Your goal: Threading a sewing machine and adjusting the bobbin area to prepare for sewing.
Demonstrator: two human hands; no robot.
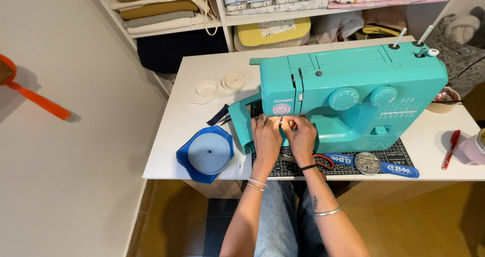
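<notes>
Two bare hands meet at the needle area of a teal sewing machine [353,93]. Left hand [266,136] and right hand [301,136] sit side by side, knuckles up, fingertips pressed together at the presser-foot zone. Fingers curl in, but what they pinch is hidden by the hands themselves; cannot tell if either grip is clamped on anything or just resting. Needle and foot are not readable.

Nearest the viewer: jeans-clad knees, forearms with bracelets, cut off at the bottom edge. White tabletop [177,136] carries everything. Dark cutting mat [348,163] lies under the machine, mostly covered. Round pin holder [367,162] sits on the mat's front edge, right of the hands. Roll of pale blue tape [208,153] rests on a blue holder, left of the hands, near the tabletop's front edge. Red pen [450,148] lies far right; a pink cup is cut off by the frame.

Machine's long axis runs left-right across the tabletop, dials facing the viewer, needle end to the left. Two white tape rolls [221,85] lie behind-left. Shelves of folded fabric [161,9] sit beyond, tops cropped.
</notes>
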